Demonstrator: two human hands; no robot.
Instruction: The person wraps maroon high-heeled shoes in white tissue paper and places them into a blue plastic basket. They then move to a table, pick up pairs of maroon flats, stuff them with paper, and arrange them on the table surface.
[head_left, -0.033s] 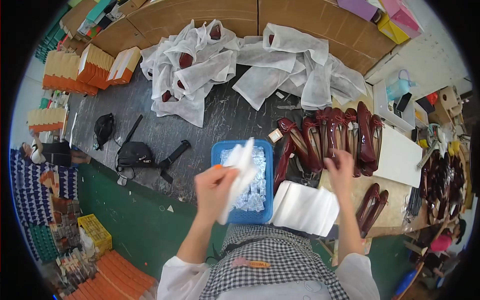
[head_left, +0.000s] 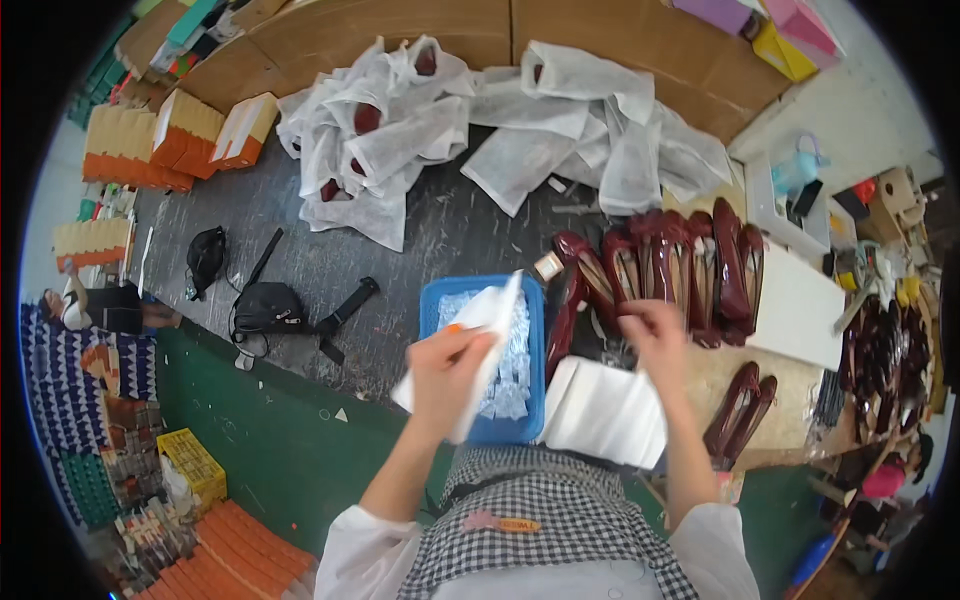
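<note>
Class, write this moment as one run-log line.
left hand: gripping white sheet over blue basket | right hand: near dark-red shoes, contact unclear

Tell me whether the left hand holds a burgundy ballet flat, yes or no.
No, the left hand pinches a thin white sheet over the blue basket of small packets.

Over on the dark desk (head_left: 390, 240) a black bag (head_left: 268, 308) lay flat, its strap (head_left: 266, 253) trailing, a smaller black bundle (head_left: 206, 258) near it! Orange-and-cream boxes (head_left: 187, 130) stood packed in rows; below, a yellow crate (head_left: 190, 468) sat on the green floor (head_left: 330, 470); far right, a purple box (head_left: 716, 14) and a yellow box (head_left: 782, 54) showed brightly.
</note>
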